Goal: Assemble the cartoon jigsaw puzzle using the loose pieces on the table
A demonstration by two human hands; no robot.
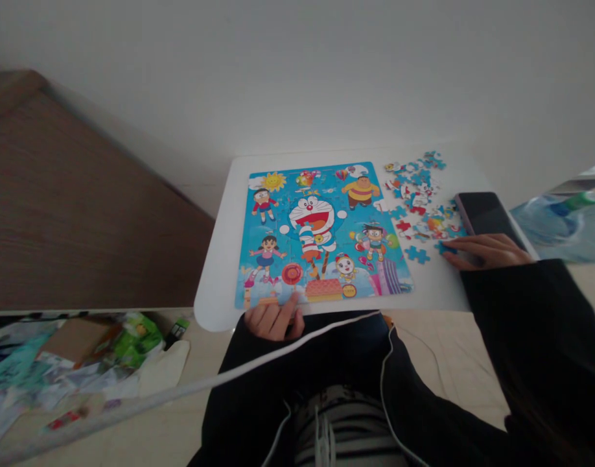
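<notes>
A jigsaw puzzle board (343, 243) with a cartoon picture of a blue-and-white cat lies on the white table. My left hand (272, 320) rests at its lower edge, index finger reaching onto the picture, thumb apart, nothing visible in it. At the table's right side, my right hand (487, 251) has its fingertips closed on a blue puzzle piece (444, 248), which they partly cover. Just left of those fingers lies another blue piece (417, 254). A pile of loose puzzle pieces (419, 185) spreads between the board and a dark phone (489, 217).
The white table (217, 259) stands against a pale wall. A brown wooden cabinet (83, 207) is at left, with bags and papers (98, 357) on the floor below. A clear plastic bottle (564, 224) stands beyond the right edge. A white cable (190, 387) crosses in front.
</notes>
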